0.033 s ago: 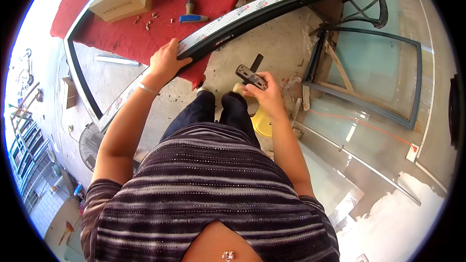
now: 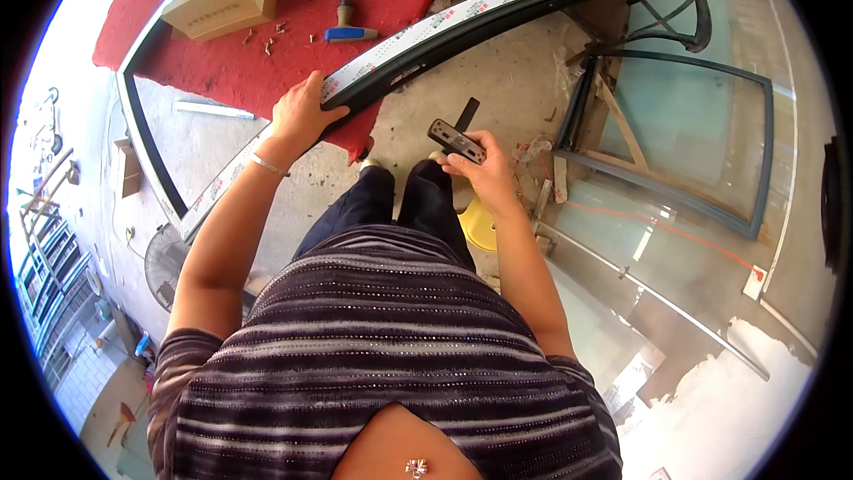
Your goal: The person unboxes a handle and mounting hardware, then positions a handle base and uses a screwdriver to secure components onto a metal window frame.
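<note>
My left hand (image 2: 303,116) is closed over the near bar of a large window frame (image 2: 462,22), with the thumb on its black side and the fingers over the white film-covered face. In front of my body, my right hand (image 2: 484,171) grips a dark window handle (image 2: 455,140). Its holed base plate faces up, and a flat black lever sticks out crosswise beneath it. The handle is apart from the frame. Part of it is hidden by my fingers.
On a red cloth (image 2: 311,67) lie a cardboard box (image 2: 227,7), small screws and a blue-grey screwdriver (image 2: 349,27). A yellow stool (image 2: 478,224) stands by my legs. Glass panes and a grey frame (image 2: 662,187) lean at right. A fan (image 2: 165,265) stands at left.
The view has shifted very slightly. My left hand stays on the frame, and my right hand keeps its hold on the window handle.
</note>
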`<act>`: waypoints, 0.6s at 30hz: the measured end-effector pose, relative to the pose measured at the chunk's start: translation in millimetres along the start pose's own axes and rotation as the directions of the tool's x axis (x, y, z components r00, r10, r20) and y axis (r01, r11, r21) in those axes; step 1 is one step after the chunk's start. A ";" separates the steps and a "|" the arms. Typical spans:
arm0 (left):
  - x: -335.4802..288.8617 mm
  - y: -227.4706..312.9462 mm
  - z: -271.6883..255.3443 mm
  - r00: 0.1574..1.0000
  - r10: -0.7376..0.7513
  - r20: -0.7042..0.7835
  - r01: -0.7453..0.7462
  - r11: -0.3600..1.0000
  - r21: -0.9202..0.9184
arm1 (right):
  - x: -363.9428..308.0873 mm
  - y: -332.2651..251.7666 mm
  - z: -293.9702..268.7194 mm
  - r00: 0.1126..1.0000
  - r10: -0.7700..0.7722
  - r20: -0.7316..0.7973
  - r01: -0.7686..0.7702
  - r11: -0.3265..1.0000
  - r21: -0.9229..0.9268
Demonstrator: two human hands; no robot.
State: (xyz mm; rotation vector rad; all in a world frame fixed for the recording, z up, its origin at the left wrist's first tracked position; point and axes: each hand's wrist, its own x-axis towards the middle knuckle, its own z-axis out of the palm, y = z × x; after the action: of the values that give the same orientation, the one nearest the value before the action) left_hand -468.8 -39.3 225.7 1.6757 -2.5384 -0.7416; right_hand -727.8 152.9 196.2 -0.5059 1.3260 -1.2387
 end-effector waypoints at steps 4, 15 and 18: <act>-0.6 19.6 9.7 0.999 -0.017 -0.030 0.017 1.000 -0.008 | 26.7 8.7 -24.4 0.996 0.030 0.081 -0.025 0.998 -0.062; -14.7 65.8 40.0 0.995 -0.052 -0.085 0.046 0.996 -0.074 | 91.0 16.6 -73.3 0.955 0.167 0.246 -0.086 0.946 -0.311; -15.4 68.2 37.4 0.996 -0.064 -0.067 0.059 0.996 -0.070 | 104.8 16.4 -74.5 0.926 0.222 0.306 -0.151 0.959 -0.241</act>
State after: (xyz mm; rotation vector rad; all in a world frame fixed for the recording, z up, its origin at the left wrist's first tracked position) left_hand -531.1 9.7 222.8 1.7333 -2.3983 -0.7505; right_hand -811.1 93.0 117.0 -0.6899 1.1923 -0.8147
